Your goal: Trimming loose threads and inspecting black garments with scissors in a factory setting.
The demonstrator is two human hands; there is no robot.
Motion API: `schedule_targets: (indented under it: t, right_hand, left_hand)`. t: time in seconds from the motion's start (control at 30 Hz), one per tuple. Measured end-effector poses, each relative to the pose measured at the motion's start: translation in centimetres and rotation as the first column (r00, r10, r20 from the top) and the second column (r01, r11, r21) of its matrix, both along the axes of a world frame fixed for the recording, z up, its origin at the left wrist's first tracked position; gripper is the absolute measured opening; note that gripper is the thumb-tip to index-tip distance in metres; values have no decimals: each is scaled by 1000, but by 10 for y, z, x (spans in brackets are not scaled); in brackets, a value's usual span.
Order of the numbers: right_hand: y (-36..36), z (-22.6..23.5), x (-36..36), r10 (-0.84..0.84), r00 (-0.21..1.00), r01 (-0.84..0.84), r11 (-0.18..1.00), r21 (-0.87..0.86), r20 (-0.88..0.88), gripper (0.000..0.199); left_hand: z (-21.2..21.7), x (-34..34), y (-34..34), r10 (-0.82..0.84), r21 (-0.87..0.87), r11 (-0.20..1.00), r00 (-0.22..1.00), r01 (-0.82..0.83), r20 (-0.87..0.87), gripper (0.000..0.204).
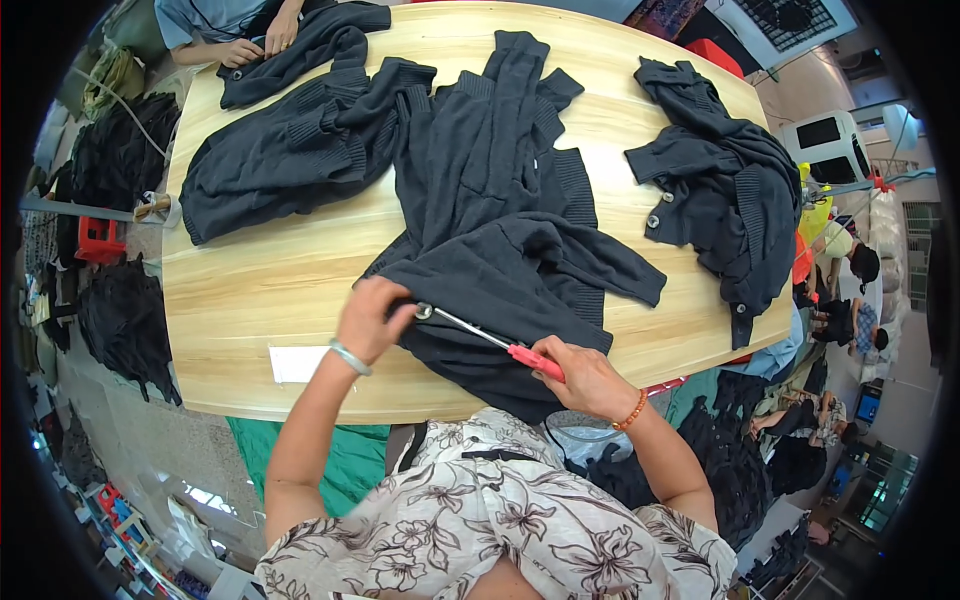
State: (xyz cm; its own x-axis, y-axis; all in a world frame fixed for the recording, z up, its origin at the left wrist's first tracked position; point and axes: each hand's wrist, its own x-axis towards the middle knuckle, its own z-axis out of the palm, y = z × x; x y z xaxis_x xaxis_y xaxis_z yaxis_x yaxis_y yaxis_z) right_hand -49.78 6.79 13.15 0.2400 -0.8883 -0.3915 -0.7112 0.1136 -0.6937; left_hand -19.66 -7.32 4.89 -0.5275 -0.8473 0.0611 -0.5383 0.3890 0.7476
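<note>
Gripping a red-handled tool (537, 362), the right hand (587, 380) faces the left hand (370, 320), hold unclear, amid crowding cardigans (480, 160).

On our broad wooden surface (610, 110), we find a bunched knit garment heap (470, 160) in the middle, a folded knit garment (270, 150) left, a buttoned knit cardigan (740, 190) right and, near us, a flat rectangular slip (303, 365) left of the heap.

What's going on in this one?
The person's right hand grips a red-handled tool, its metal tip at a button on a dark sweater. The left hand is beside that button. Other dark sweaters lie on the table; at its far left, a co-worker's hands touch one.
</note>
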Motion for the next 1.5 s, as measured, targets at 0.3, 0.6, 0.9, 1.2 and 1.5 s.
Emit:
schedule_targets:
  t: [0.3,0.6,0.9,1.2,1.5]
  right_hand:
    - [19,6,-6,82,982,-60,989,134,-170,29]
    - [28,-30,-19,-201,960,205,979,2,197,29]
    - [-21,-91,-56,-309,951,306,930,-205,18,28]
    - [45,-18,-60,66,993,-54,990,127,-93,26]
    - [72,-16,-60,16,1000,-15,996,86,-11,32]
  left_hand:
    - [-16,-24,23,-55,153,987,999,54,0,25]
    - [6,-47,39,-149,-251,956,988,153,34,21]
    - [-14,-89,64,-132,-58,987,962,150,239,29]
    - [-21,-73,72,-12,191,981,1000,14,-8,27]
    - [-12,-74,83,-35,-138,989,996,45,79,18]
